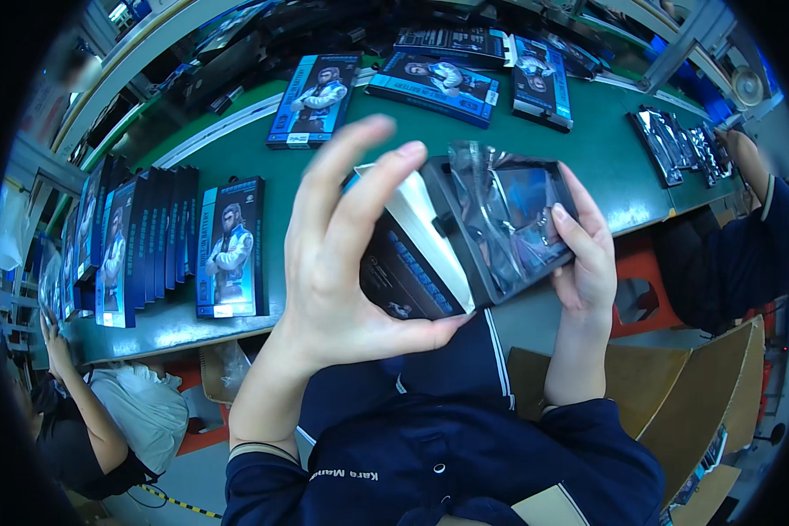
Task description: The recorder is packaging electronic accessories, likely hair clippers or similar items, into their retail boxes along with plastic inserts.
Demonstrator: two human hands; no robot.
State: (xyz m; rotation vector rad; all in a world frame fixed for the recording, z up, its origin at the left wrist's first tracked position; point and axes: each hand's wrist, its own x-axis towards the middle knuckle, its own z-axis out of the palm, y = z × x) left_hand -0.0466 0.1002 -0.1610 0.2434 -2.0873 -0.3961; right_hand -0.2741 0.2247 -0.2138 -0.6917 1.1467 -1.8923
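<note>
In front of my body, my left hand [320, 263] spans a dark box [403, 267] with blue print. Its thumb lies at the box's lower corner and its index fingertip at the upper end; the other raised fingers are blurred. A white edge [430, 232] shows along the box's side. Right beside it, my right hand [587, 250] grips a black tray [469, 250] by its right side, thumb on top and fingers around the rim. In the tray lies a crinkled clear plastic bag [508, 219]; what it holds is hard to make out.
On the green table [237, 158] stand a row of boxes [153, 237] and a single box [230, 250] at left. More boxes [434, 88] lie at the back. Bagged items [671, 145] lie far right, near a co-worker's hand [741, 149]. An open carton [693, 386] stands at my lower right.
</note>
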